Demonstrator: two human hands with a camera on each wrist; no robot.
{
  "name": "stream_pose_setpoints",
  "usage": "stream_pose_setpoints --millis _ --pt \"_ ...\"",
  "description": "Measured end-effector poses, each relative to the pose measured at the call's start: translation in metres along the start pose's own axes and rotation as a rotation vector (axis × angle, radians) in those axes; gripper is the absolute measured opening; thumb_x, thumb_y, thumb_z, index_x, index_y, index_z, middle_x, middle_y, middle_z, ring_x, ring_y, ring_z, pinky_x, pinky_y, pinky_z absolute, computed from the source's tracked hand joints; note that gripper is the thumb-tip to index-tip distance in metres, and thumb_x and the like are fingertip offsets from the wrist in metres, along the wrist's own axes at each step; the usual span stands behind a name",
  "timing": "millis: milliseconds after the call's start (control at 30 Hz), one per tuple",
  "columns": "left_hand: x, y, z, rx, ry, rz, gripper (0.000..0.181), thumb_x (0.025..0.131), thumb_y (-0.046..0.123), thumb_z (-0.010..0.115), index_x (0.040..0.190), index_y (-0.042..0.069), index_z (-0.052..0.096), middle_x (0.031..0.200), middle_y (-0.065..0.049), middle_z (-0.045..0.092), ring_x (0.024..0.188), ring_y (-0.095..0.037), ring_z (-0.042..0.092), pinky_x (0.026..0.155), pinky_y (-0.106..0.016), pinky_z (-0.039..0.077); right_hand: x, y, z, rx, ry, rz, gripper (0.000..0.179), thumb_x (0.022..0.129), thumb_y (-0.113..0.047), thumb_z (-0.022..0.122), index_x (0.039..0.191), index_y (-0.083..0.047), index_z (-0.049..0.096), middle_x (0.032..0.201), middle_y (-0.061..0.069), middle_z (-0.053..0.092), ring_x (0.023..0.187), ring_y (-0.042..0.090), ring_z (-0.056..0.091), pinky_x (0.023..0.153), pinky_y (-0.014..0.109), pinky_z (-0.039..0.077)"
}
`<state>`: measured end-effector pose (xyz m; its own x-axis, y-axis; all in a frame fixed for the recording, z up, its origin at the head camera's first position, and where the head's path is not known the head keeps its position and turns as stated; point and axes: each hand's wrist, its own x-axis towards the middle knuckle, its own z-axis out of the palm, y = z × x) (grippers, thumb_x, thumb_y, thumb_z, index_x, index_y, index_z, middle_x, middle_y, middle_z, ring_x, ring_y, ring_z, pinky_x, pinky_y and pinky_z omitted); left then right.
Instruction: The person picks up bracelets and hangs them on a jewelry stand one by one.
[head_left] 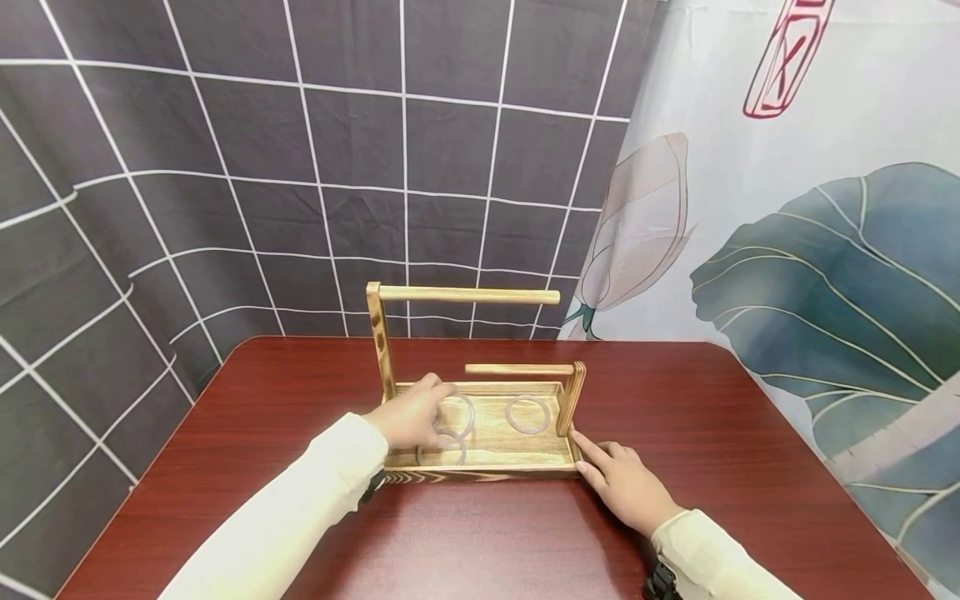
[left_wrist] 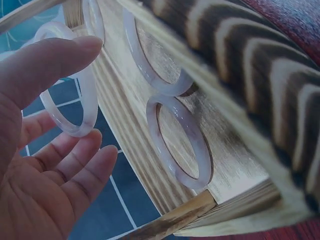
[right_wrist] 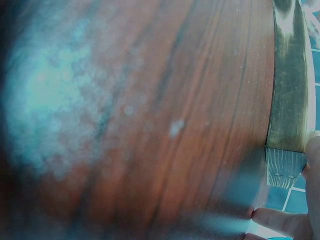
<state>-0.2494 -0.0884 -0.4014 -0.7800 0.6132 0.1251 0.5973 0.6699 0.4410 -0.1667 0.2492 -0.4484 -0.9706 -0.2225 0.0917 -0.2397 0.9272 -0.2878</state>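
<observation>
Left hand [head_left: 412,415] pinches one lifted ring [left_wrist: 89,100], extended right hand [head_left: 621,485] touches the tray [head_left: 487,472] at right, three rings [left_wrist: 201,155] lie inside, bars [head_left: 468,294] bare.

Soft light cast pale glare onto the red tabletop [head_left: 457,546], while blur and a cyan cast clouded the right wrist view's left side.

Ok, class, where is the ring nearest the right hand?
In the head view, that ring lies in the right half of the tray, just left of the short post, below the lower bar.
</observation>
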Motion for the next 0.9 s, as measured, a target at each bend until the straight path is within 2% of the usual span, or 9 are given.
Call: stream_pose_setpoints --millis 167,333,500,900 --pt "-0.002 -0.001 -0.003 -0.057 0.003 -0.021 0.081 0.063 0.012 0.087 0.132 -0.005 0.049 0.104 -0.016 0.049 0.081 -0.022 0.061 0.074 -0.029 0.052 0.000 0.000 0.001 0.000 -0.004 0.002 0.047 0.099 -0.036 0.050 0.144 -0.023 0.047 0.120 0.020 0.057 0.115 0.043 0.051 0.089 0.058 0.046" --pt "-0.004 -0.004 -0.003 -0.036 0.026 -0.040 0.083 0.064 0.014 0.087 0.134 -0.005 0.048 0.108 -0.015 0.050 0.082 -0.018 0.056 0.081 -0.032 0.052 0.000 0.000 0.002 0.000 -0.005 0.004 0.047 0.099 -0.037 0.050 0.144 -0.023 0.047 0.120 0.020 0.057 0.115 0.043 0.051 0.089 0.058 0.046" --pt "-0.006 -0.006 -0.003 -0.042 0.044 -0.046 0.083 0.063 0.011 0.087 0.134 -0.004 0.048 0.111 -0.016 0.050 0.086 -0.021 0.055 0.084 -0.035 0.052 -0.001 0.000 0.002 0.000 -0.006 0.007 0.048 0.099 -0.037 0.050 0.144 -0.023 0.047 0.120 0.020 0.057 0.115 0.042 0.051 0.089 0.058 0.046" --pt "-0.012 -0.010 -0.007 -0.086 0.097 -0.033 0.074 0.060 0.004 0.080 0.127 0.002 0.051 0.109 -0.015 0.049 0.086 -0.017 0.052 0.078 -0.031 0.052 0.000 0.001 0.001 -0.002 0.000 0.001 0.047 0.099 -0.038 0.050 0.144 -0.023 0.047 0.119 0.019 0.057 0.114 0.042 0.052 0.089 0.057 0.046"
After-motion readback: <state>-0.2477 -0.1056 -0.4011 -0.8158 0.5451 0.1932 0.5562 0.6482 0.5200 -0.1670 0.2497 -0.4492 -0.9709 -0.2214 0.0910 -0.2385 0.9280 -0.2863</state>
